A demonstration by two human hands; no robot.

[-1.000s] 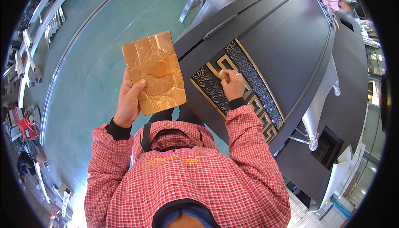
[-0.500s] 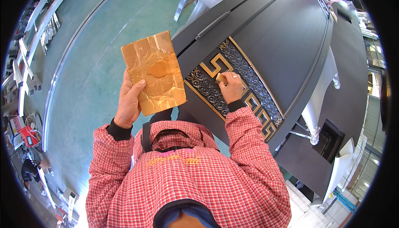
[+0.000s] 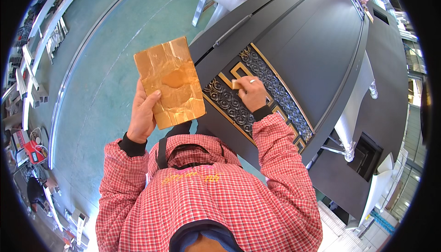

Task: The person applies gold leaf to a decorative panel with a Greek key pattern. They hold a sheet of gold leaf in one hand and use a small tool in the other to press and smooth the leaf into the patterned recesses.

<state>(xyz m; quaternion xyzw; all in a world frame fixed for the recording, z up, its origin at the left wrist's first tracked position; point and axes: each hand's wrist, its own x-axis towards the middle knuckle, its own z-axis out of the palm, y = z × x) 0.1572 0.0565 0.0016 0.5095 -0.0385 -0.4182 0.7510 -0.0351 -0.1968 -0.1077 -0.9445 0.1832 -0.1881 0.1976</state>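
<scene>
Tan block (image 3: 236, 85) sits pinched between thumb and fingers of the right hand (image 3: 252, 95), over the gold pattern (image 3: 224, 79); the left hand (image 3: 143, 114) clasps gold cardboard (image 3: 173, 100). Since the previous frame, the block has shifted slightly left.

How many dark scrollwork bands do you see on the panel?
2: the near band on the person's side of the gold key pattern, and the far band along its other side. The right hand covers part of the pattern; no third shows.
</scene>
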